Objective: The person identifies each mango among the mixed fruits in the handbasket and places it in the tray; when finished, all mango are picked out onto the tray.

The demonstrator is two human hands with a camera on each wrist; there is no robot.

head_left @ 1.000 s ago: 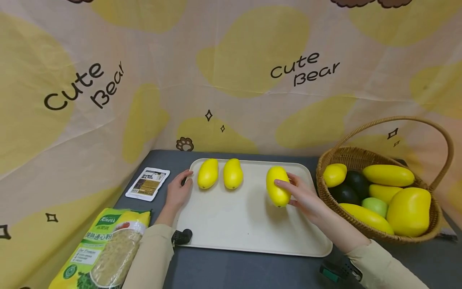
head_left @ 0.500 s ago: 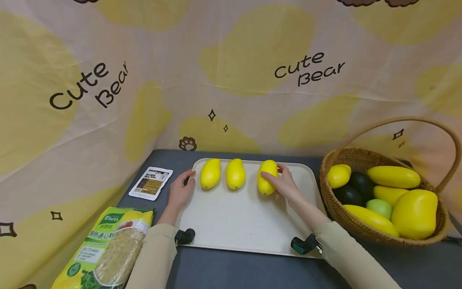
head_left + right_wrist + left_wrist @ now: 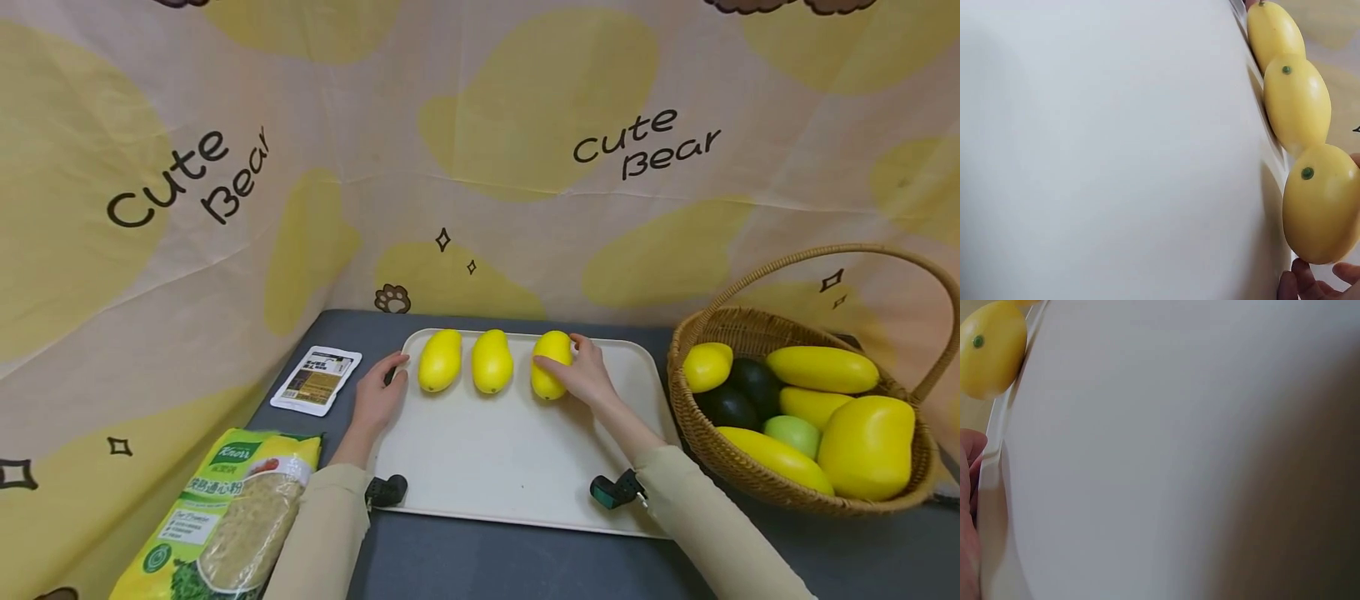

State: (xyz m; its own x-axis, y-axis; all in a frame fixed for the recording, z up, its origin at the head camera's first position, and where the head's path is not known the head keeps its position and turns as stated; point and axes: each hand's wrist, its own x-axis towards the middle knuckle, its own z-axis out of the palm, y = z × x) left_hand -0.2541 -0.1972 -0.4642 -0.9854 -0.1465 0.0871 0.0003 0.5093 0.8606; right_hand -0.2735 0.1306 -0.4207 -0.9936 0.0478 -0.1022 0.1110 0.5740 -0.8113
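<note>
On the cream tray (image 3: 480,458), three yellow mangoes stand in a row along the far edge: a left one (image 3: 440,360), a middle one (image 3: 492,362) and a right one (image 3: 550,365). My right hand (image 3: 588,377) holds the right mango from its right side, thumb across the front, fingers partly hidden behind. In the right wrist view, fingertips (image 3: 1302,275) show under this mango (image 3: 1322,206). At the tray's upper left rim, my left hand (image 3: 378,398) grips the edge. Its thumb and a finger (image 3: 971,447) show beside the rim in the left wrist view.
A wicker basket (image 3: 693,442) with yellow, black and green fruit stands right of the tray. To the left lie a white packet (image 3: 315,381) and a Knorr pasta bag (image 3: 240,508). Patterned cloth (image 3: 510,167) rises behind the grey table (image 3: 465,558).
My right hand has moved left and away from me with the mango, bringing it into the row beside the other two. The left hand has stayed at the tray rim. The view has shifted slightly.
</note>
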